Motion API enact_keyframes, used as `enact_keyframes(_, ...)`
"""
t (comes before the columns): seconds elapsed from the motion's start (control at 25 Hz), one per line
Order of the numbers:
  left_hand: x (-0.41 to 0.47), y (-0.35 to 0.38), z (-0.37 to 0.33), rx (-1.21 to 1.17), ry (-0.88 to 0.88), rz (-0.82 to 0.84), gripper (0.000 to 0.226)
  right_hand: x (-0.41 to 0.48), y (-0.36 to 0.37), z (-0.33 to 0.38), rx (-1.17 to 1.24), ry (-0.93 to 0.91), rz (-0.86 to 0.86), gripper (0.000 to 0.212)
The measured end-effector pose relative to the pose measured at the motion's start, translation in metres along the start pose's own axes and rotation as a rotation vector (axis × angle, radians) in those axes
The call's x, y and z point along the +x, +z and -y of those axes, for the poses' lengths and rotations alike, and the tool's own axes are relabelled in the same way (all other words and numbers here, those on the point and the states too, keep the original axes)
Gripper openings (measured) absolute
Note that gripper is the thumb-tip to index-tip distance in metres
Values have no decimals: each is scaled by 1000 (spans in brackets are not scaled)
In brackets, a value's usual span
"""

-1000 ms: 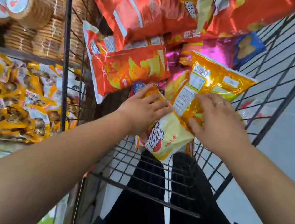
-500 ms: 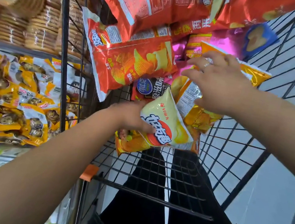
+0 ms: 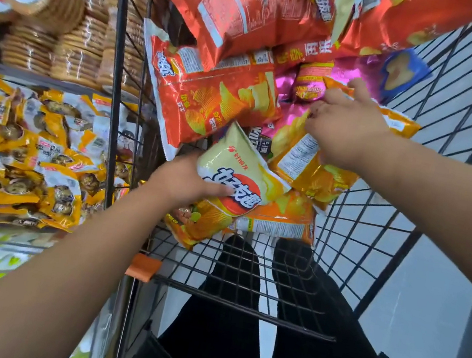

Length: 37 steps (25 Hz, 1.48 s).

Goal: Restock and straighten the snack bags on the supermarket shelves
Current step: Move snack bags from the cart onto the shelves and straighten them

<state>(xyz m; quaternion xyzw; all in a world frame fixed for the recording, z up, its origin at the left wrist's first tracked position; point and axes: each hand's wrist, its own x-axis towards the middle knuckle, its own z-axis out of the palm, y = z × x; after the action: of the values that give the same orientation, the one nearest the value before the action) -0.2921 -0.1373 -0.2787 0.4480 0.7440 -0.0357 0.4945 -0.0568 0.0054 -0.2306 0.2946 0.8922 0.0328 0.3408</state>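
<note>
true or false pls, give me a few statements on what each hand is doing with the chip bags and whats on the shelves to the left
1. The left hand grips a pale yellow chip bag with a red circle logo. True.
2. The right hand is resting on the wire rack, touching no bag. False: it is on an orange-yellow chip bag.
3. Stacks of round biscuits sit on the shelf left of the rack. True.
4. The small yellow snack packets lie on the shelf above the biscuits. False: they are on the shelf below.
5. The big red chip bag lies under the pale yellow one. False: it sits higher on the rack, above it in the view.
</note>
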Motion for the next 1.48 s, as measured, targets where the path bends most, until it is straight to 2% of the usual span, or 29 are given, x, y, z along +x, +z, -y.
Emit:
enact_keyframes(0.08, -4, 0, 3, -12, -40, -46, 94, -8, -9, -3, 63, 60, -58, 32)
enact_keyframes(0.16, -9, 0, 1, -21, -73, -89, 89, -19, -17, -11, 170, 147, -196, 26)
enact_keyframes(0.28, -13, 1, -3, -23, -101, -133, 84, -43, -27, -23, 379, 341, -458, 30)
enact_keyframes(0.4, -15, 0, -7, -19, -106, -140, 86, -59, -33, -21, 673, 454, -527, 32)
enact_keyframes(0.6, -16, -1, -6, -35, -112, -115, 89, -72, -31, -8, 1468, 619, -318, 18)
enact_keyframes(0.68, -13, -2, -7, -32, -118, -98, 89, -67, -19, 11, 2016, 649, -102, 16)
enact_keyframes(0.72, -12, -2, -7, -32, -120, -90, 90, -63, -10, 22, 2254, 660, 64, 14)
enact_keyframes(0.76, -10, -1, -6, -26, -119, -85, 91, -56, 5, 36, 2315, 700, 186, 18)
enact_keyframes(0.8, -10, 0, -7, -12, -117, -84, 92, -50, 17, 49, 2236, 738, 234, 25)
enact_keyframes(0.84, -9, 1, -7, 6, -115, -87, 92, -46, 27, 61, 2080, 801, 205, 31)
enact_keyframes(0.92, -9, 4, -8, 28, -107, -102, 89, -46, 32, 73, 1803, 1064, -94, 32)
enact_keyframes(0.96, -10, 5, -9, 30, -104, -115, 87, -47, 27, 77, 1838, 1124, -195, 30)
enact_keyframes(1.04, -12, 7, -13, 39, -110, -140, 85, -54, 14, 91, 2068, 997, -242, 40)
enact_keyframes(1.08, -15, 8, -16, 48, -114, -151, 85, -60, 5, 101, 2155, 881, -202, 57)
enact_keyframes(1.16, -19, 10, -22, 58, -111, -180, 85, -64, -3, 125, 2094, 728, -141, 102)
enact_keyframes(1.2, -22, 12, -25, 62, -107, -194, 83, -64, -6, 132, 2014, 704, -125, 117)
enact_keyframes(1.24, -25, 14, -28, 69, -107, -202, 80, -63, -2, 136, 1957, 719, -118, 123)
enact_keyframes(1.28, -28, 16, -32, 75, -109, -210, 80, -63, 2, 134, 1940, 769, -124, 120)
enact_keyframes(1.36, -31, 17, -37, 49, -115, -241, 83, -66, 10, 123, 2064, 921, -176, 103)
enact_keyframes(1.48, -32, 14, -42, -171, -128, -292, 78, -78, 21, 104, 2243, 974, -191, 80)
